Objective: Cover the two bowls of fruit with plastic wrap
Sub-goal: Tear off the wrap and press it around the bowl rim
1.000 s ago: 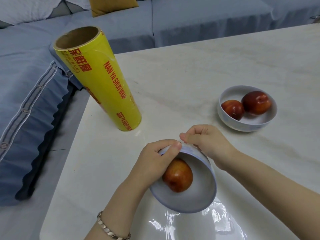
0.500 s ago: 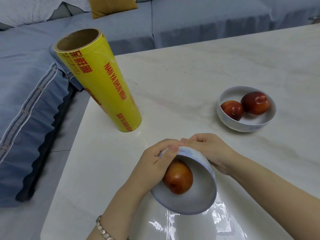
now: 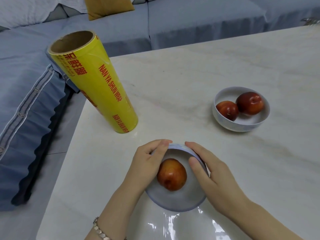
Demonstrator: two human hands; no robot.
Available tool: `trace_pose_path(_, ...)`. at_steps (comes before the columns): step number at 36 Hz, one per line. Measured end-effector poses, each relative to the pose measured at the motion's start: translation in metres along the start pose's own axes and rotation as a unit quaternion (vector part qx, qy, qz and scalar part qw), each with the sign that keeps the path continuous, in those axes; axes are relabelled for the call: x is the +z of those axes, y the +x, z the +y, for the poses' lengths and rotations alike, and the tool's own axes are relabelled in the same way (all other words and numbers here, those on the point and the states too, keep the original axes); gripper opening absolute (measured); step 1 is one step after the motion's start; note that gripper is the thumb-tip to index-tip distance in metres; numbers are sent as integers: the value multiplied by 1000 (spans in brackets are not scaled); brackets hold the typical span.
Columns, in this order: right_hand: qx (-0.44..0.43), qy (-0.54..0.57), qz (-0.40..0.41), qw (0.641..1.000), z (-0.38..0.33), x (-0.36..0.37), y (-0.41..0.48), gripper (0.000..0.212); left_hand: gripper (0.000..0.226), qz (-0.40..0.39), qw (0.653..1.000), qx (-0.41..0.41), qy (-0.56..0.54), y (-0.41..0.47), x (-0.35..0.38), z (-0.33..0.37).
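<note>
Near bowl (image 3: 170,199): white, at the near edge of the table (image 3: 190,75), tipped so its mouth faces the camera; both hands are on it.
Fruit inside (image 3: 171,174): one red-and-yellow fruit lying against the bowl's wall.
Left hand (image 3: 147,167): grips the left part of the rim, fingers curled over the far edge; a bracelet (image 3: 100,231) sits on the wrist.
Right hand (image 3: 213,175): holds the right side, fingers wrapped along the outer wall, thumb laid on the rim.
Plastic wrap (image 3: 173,226): a clear, glinting sheet on the table just below the near bowl; whether it reaches over the mouth cannot be told.
Far bowl (image 3: 225,123): upright, well apart to the right, uncovered, with two red fruits (image 3: 227,113) touching each other.
Wrap roll (image 3: 97,87): yellow, red lettering, standing on end near the table's left edge.
Behind: a grey-blue sofa (image 3: 190,23) with a mustard cushion (image 3: 107,7).
</note>
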State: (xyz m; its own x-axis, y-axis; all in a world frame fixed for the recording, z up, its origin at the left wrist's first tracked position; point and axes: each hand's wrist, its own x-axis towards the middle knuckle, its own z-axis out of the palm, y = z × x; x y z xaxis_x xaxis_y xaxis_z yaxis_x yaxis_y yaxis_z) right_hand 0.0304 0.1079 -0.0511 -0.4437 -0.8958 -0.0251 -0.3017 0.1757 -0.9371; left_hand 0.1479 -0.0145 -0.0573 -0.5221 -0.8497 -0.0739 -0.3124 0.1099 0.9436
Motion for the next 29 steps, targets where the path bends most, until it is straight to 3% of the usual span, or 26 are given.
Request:
trace_pose_path(5,29,12,-2,1000,-1,1,11,28,29,7,1000,-6,-13,0,1,2)
trace_pose_path(8,71,10,-53,996,2,-8,12,29,33,9,1000,-9,-5,-1,2,4)
trace_pose_path(12,115,130,-126,977,9,-22,5,43,45,15,1000,-12,2,-1,1,1)
trace_pose_path(16,168,208,-164,949,19,-24,-8,32,52,28,999,-30,8,3,-3,1)
trace_pose_path(22,190,209,-107,953,24,-21,-17,29,56,-76,983,-164,30,18,-1,10)
trace_pose_path(24,201,235,-77,948,19,-21,-15,27,56,-94,980,-175,30,24,0,15)
trace_pose_path(29,204,251,9,946,3,-24,10,21,35,-8,993,-120,11,47,0,35)
